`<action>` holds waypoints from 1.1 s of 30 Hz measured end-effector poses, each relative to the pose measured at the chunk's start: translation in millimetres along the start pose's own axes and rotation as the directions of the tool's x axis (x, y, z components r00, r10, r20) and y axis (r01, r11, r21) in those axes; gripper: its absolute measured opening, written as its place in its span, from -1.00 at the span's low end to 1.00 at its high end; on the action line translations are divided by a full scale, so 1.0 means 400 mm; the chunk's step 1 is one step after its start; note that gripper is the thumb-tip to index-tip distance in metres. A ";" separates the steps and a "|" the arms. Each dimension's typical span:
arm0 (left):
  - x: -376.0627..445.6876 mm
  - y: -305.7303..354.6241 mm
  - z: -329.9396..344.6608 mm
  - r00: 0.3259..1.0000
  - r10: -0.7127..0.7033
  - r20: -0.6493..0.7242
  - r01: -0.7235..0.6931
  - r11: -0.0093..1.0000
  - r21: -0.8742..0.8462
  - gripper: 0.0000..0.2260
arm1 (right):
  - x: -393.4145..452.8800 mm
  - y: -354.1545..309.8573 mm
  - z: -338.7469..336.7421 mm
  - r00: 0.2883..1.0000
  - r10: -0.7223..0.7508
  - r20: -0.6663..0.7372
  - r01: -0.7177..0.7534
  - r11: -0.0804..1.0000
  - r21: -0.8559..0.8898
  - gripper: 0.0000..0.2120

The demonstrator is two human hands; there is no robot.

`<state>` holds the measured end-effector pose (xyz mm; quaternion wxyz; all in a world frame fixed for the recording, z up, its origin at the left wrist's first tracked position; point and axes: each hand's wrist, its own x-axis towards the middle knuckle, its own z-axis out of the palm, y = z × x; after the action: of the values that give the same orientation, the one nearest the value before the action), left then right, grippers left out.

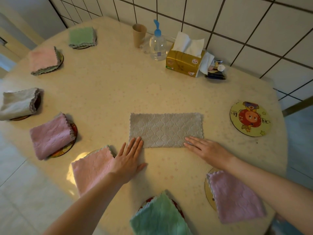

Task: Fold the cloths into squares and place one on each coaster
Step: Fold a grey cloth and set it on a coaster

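Pressing flat on the near edge of a grey cloth (pixel 166 129), the left hand (pixel 129 158) and right hand (pixel 206 149) are lying with fingers straight, gripping nothing. The cloth is lying as a long rectangle in the middle of the worktop (pixel 118 92), likely being smoothed so the next fold gives a square. 7 folded cloths are sitting on coasters around the edge. 1 bare coaster (pixel 250 118), well to the right, is probably waiting for this cloth.
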<state>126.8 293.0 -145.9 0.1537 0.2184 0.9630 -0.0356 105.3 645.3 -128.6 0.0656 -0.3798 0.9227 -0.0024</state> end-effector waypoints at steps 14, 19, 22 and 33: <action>0.031 -0.001 -0.033 0.998 -0.040 0.056 0.040 0.999 0.000 -0.20 | 0.025 0.025 -0.071 0.999 -0.032 -0.007 0.032 0.999 -0.011 -0.43; 0.068 -0.042 -0.073 0.993 -0.032 0.117 0.026 0.999 0.046 -0.08 | 0.001 -0.040 -0.111 0.997 -0.054 -0.058 0.058 0.996 0.069 -0.52; 0.063 0.040 -0.116 0.999 -0.013 0.043 0.016 0.998 -0.067 -0.24 | -0.011 -0.119 -0.134 0.990 -0.077 -0.114 0.094 0.985 0.142 -0.49; -0.032 0.225 -0.091 0.995 0.055 -0.082 -0.075 0.962 -0.261 -0.50 | -0.003 -0.267 -0.148 0.979 -0.101 -0.178 0.152 0.942 0.300 -0.57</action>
<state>166.6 374.0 -107.4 0.1470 0.2286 0.9565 0.1060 173.9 567.4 -64.0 0.0503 -0.4217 0.8867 -0.1827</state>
